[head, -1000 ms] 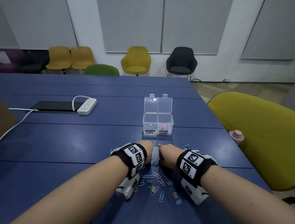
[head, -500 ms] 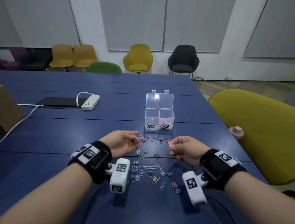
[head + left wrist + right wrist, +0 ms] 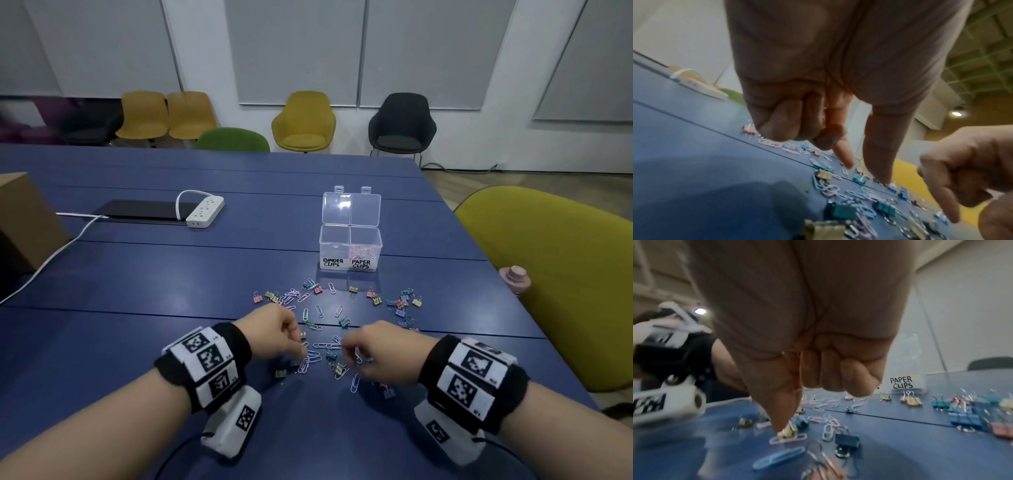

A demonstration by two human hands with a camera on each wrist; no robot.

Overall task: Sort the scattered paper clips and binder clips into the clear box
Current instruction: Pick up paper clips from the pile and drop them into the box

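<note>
Plainly, the chief risk is mixing the two kinds: the pastel wire paper clips (image 3: pixel 317 345) and small coloured metal binder clips (image 3: pixel 399 303) lie tangled together on the dark blue worktop (image 3: pixel 171 274), so a pinch in the thick of the pile could lift a linked chain or a stray binder clip and carry it to the wrong side. The clear plastic two-compartment box (image 3: pixel 350 247) stands open just beyond the scatter toward the far edge, lids upright; its right half, labelled for paper clips, already has some, while the half labelled for binder clips looks empty. Both compartments are narrow, so a loose handful could spill over the divider or onto the worktop.

The left hand (image 3: pixel 274 334) hangs over the near part of the pile, forefinger and thumb stretched down and apart, the other fingers curled in; I cannot see it holding anything. The right hand (image 3: pixel 375 353) is mostly balled, its thumb and forefinger closing on a small gold binder clip (image 3: pixel 786 431) that rests on a pink paper clip.
</note>
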